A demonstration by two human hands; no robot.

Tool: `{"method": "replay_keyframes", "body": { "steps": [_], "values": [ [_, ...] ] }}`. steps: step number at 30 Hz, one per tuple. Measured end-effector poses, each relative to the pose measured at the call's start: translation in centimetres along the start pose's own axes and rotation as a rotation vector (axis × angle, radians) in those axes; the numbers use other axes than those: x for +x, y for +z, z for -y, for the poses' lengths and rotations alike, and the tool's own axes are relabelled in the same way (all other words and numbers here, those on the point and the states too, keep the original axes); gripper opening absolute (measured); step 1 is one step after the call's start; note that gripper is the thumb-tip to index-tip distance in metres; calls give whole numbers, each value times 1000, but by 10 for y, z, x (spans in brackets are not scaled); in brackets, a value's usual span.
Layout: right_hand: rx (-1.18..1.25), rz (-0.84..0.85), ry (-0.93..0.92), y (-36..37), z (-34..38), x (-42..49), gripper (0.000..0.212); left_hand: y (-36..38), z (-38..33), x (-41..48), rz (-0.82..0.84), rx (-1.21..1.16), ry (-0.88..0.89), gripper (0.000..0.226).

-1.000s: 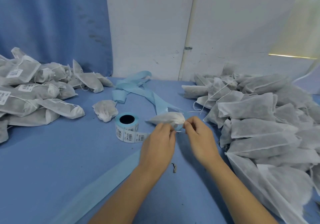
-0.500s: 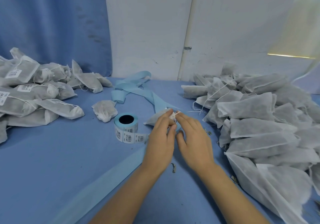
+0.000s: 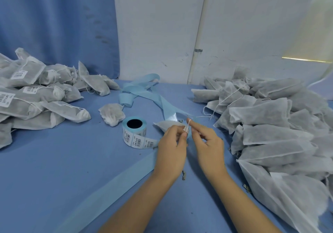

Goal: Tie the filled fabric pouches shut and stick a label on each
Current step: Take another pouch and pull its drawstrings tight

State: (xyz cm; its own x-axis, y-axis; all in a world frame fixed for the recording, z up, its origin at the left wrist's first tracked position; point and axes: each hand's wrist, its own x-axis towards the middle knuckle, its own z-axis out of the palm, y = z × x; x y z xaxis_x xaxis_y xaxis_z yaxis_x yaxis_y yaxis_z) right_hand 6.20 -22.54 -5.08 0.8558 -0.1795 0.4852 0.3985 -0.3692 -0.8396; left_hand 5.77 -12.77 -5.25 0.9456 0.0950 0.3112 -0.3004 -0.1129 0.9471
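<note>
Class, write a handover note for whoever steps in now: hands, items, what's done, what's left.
Left hand grips the neck of a small white fabric pouch; right hand works its thin white drawstring, looped over the forefinger.
Blue roll of barcode labels stands just left of the hands.
Done: labelled pouches piled far left.
Left: finish this knot, label it, then the unlabelled heap on the right.

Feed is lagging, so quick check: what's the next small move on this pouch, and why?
Probably draw the string tight with the right hand: it is looped over that index finger while the left hand pinches the pouch neck, so the knot looks unfinished.
</note>
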Motion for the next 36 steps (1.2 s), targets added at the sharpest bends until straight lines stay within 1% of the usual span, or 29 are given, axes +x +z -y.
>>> {"method": "replay_keyframes", "body": {
  "steps": [3, 7, 11, 15, 18, 20, 22, 25, 27, 29, 32, 36],
  "values": [
    [115, -42, 69, -3, -2, 2, 44, 3, 0, -2, 14, 19, -16, 13],
    [301, -104, 162, -1, -3, 5, 28, 4, -2, -4, 25, 5, -28, 16],
    [377, -116, 213, -1, -6, 6, 18, 0, -5, -2, 6, -56, -28, 18],
    [335, -80, 202, -1, -6, 7, 14, -4, -8, 2, -39, -90, -79, 19],
    [277, -13, 150, -3, -4, 6, 24, -7, -12, 3, -42, -87, -73, 17],
    [172, 30, 96, -4, -3, 4, 26, -8, -13, 4, -47, -57, -48, 16],
    [65, 50, 28, -4, -1, 2, 21, -9, -15, 4, -56, -19, -13, 14],
    [-69, 52, -69, -4, 2, 0, 24, -11, -16, 4, -64, 0, 24, 13],
    [-122, 45, -100, -2, 3, 0, 25, -10, -14, 3, -63, -15, 27, 12],
    [-101, 30, -93, 0, 4, -1, 23, -8, -13, 2, -58, -85, 11, 11],
    [-40, 5, -50, 1, 2, 0, 27, -5, -11, 2, -49, -200, -22, 10],
    [132, 28, 77, 2, 0, 3, 24, -4, -10, 2, -22, -228, -6, 13]
  ]
}}
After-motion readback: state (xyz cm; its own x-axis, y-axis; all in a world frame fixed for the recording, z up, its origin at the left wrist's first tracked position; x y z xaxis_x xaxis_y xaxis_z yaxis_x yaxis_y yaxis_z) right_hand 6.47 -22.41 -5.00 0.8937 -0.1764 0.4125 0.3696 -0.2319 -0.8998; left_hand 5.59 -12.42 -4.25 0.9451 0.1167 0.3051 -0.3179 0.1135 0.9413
